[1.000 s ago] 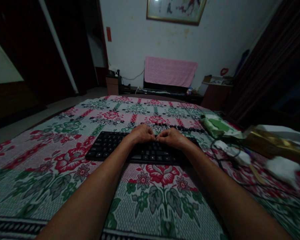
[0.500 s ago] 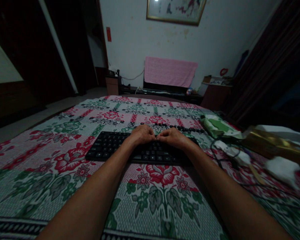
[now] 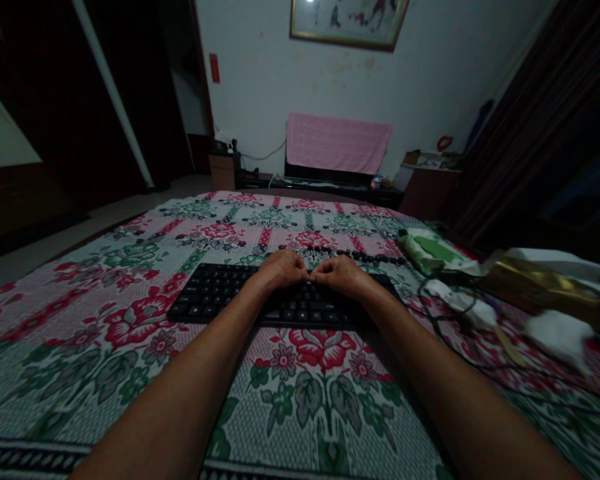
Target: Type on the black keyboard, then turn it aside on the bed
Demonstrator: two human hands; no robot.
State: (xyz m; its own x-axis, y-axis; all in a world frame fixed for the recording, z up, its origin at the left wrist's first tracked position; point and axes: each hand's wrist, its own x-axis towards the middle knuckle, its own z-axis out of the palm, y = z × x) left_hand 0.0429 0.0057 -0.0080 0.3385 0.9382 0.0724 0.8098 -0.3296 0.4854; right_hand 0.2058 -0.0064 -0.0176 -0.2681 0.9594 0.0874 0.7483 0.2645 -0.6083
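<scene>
A black keyboard (image 3: 205, 293) lies on the flowered bedspread (image 3: 325, 393) in front of me. Over its middle, my left hand (image 3: 284, 268) is closed, fingertips pinched together and pointing right. My right hand (image 3: 341, 273) mirrors it from the other side, also pinched, so the fingertips of both nearly meet just above the keys. Whatever is between them is too small and dark to make out. Behind the keyboard runs a row of small black pieces (image 3: 375, 257), apparently loose keycaps, partly hidden by my hands.
To the right lie a green and white soft pack (image 3: 430, 252), a golden-brown bag (image 3: 540, 280), crumpled white tissue (image 3: 560, 333), a white object (image 3: 467, 305) and a tangle of black cable (image 3: 437, 327). A pink cloth (image 3: 337, 143) hangs over something by the far wall.
Both hands stay pinched over the middle of the keyboard, with only slight finger movement. The whole view has shifted a little.
</scene>
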